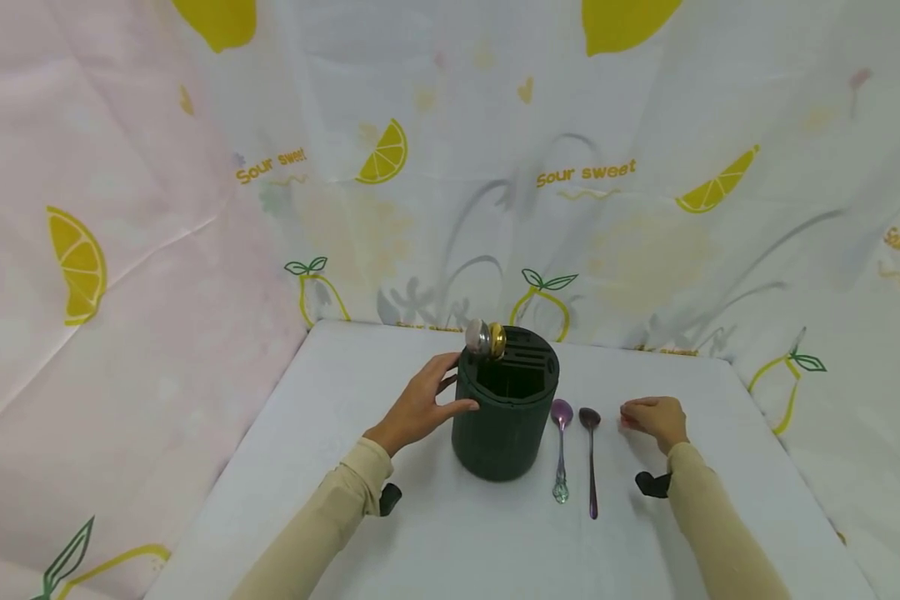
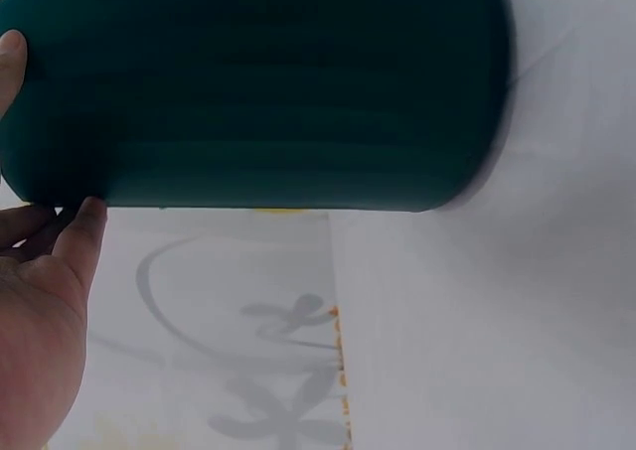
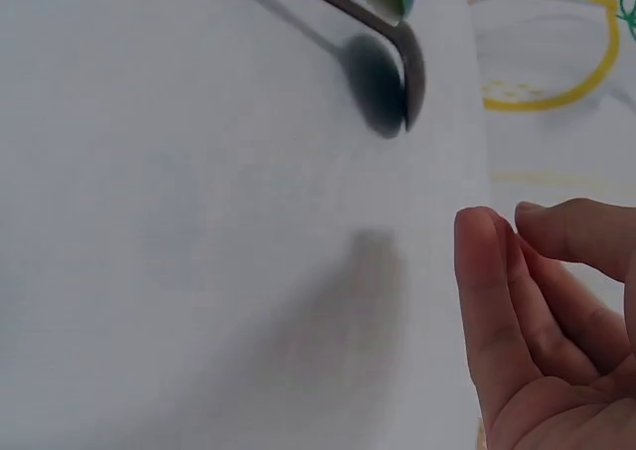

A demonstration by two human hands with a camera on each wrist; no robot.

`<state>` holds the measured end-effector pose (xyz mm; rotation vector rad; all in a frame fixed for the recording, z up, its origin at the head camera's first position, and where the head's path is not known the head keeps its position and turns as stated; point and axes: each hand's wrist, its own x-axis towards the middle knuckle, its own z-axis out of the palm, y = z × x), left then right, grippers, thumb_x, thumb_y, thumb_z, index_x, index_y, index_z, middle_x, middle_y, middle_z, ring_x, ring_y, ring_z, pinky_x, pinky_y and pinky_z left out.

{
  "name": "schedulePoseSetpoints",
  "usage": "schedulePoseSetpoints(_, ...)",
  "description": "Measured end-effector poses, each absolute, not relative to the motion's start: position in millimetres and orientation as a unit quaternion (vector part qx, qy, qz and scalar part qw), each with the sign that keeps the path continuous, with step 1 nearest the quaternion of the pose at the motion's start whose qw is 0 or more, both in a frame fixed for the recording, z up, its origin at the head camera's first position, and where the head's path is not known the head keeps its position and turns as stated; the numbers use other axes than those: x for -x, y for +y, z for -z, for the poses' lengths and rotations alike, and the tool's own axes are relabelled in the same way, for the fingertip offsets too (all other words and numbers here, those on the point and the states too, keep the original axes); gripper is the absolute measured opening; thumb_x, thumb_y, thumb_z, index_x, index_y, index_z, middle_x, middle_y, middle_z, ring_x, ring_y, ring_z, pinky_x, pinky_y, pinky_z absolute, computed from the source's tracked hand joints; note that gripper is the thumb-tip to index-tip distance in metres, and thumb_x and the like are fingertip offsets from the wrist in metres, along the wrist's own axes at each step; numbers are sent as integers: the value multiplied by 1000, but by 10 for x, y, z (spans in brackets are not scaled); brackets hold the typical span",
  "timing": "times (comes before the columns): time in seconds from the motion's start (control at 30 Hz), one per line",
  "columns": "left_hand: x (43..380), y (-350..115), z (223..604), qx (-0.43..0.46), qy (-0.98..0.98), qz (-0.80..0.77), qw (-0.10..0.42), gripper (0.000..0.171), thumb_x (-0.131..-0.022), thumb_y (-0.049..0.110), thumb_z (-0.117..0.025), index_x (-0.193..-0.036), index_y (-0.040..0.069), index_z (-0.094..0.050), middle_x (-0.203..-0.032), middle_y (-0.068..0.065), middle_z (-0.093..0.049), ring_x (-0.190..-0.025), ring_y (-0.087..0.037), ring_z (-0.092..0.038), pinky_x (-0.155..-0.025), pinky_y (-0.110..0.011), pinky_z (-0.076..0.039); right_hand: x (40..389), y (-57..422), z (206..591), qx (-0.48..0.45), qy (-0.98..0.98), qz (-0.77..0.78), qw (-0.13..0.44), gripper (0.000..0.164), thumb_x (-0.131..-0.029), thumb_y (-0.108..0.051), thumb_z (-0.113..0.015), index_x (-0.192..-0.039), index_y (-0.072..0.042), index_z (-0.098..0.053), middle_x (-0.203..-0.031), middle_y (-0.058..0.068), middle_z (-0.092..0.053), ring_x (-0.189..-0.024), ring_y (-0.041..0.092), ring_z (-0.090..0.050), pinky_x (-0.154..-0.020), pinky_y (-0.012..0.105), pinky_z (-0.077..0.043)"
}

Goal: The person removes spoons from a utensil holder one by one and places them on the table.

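Note:
My left hand grips the dark green utensil holder at its upper left, thumb across the front near the rim and fingers on the far side. In the left wrist view the fingertips touch the holder's wall. Two spoons, one silver and one gold, stand in the holder with bowls up; their handles are hidden. On the table right of the holder lie a purple spoon and a dark spoon. My right hand hovers right of them, fingers bent loosely, thumb apart, holding nothing.
The holder has a slotted section and a larger opening at its top. All stands on a white table. Lemon-printed cloth hangs behind the table and at its sides.

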<state>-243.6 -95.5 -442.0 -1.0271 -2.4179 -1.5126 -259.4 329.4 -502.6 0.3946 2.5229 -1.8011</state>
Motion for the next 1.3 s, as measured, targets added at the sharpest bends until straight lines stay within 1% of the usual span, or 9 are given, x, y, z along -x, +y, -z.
schedulePoseSetpoints(0.2, 2437, -968, 4429, 336, -800, 495, 54, 77, -84, 35, -76, -148, 19, -36, -146, 4, -38, -136, -13, -37, -108, -29, -43, 2644, 3176, 4744, -70, 812, 578, -34, 37, -93, -10, -67, -115, 19, -60, -92, 17, -72, -74, 13, -72, -72, 27, -62)
schedulePoseSetpoints(0.37, 2441, -966, 4433, 333, -800, 497, 53, 77, -83, 33, -77, -148, 20, -36, -146, 4, -39, -136, -13, -37, -108, -29, -43, 2717, 2999, 4465, -27, 815, 575, -69, 33, -93, -10, -67, -113, 17, -63, -95, 22, -70, -73, 12, -71, -72, 28, -62)
schedulePoseSetpoints(0.47, 2439, -964, 4444, 330, -798, 501, 54, 77, -83, 29, -77, -147, 18, -37, -146, 2, -39, -136, -14, -38, -107, -31, -43, 2744, 2868, 4300, -1, 813, 577, -82, 32, -92, -10, -68, -110, 16, -64, -96, 25, -70, -73, 12, -72, -71, 27, -62)
schedulePoseSetpoints(0.57, 2411, -959, 4427, 325, -797, 507, 52, 77, -83, 23, -79, -147, 13, -38, -146, -3, -39, -137, -18, -38, -108, -36, -44, 2748, 2718, 4136, 23, 808, 582, -89, 30, -92, -10, -69, -108, 16, -65, -98, 28, -68, -73, 14, -72, -71, 27, -61)
schedulePoseSetpoints(0.73, 2407, -970, 4428, 323, -799, 505, 49, 76, -84, 30, -77, -148, 17, -37, -146, 1, -39, -137, -16, -38, -108, -33, -43, 2718, 2475, 3903, 68, 805, 582, -97, 30, -91, -9, -70, -107, 15, -66, -99, 32, -66, -76, 16, -72, -72, 26, -61)
schedulePoseSetpoints(0.8, 2427, -974, 4450, 324, -800, 503, 51, 77, -83, 33, -76, -148, 21, -36, -146, 4, -38, -137, -13, -37, -108, -30, -42, 2704, 2385, 3830, 86, 805, 578, -104, 29, -91, -10, -70, -107, 14, -67, -98, 31, -67, -77, 16, -72, -73, 26, -61)
schedulePoseSetpoints(1.0, 2438, -959, 4457, 326, -802, 497, 56, 77, -83, 33, -77, -148, 20, -36, -146, 4, -38, -137, -14, -37, -108, -30, -43, 2638, 2136, 3660, 120, 814, 557, -114, 27, -90, -15, -73, -107, 6, -71, -97, 21, -71, -82, 20, -72, -74, 24, -61)
schedulePoseSetpoints(1.13, 2447, -949, 4456, 324, -806, 492, 54, 77, -83, 37, -76, -147, 21, -37, -145, 6, -39, -136, -12, -38, -107, -28, -43, 2562, 1984, 3558, 134, 824, 540, -110, 28, -90, -22, -74, -109, -1, -73, -96, 14, -73, -83, 18, -72, -76, 22, -60)
schedulePoseSetpoints(1.3, 2448, -944, 4427, 330, -807, 487, 56, 77, -84, 37, -76, -148, 18, -37, -145, 4, -39, -135, -14, -39, -106, -29, -44, 2482, 1802, 3456, 167, 810, 554, -90, 28, -89, -22, -75, -109, -2, -73, -99, 12, -73, -86, 18, -71, -78, 26, -61)
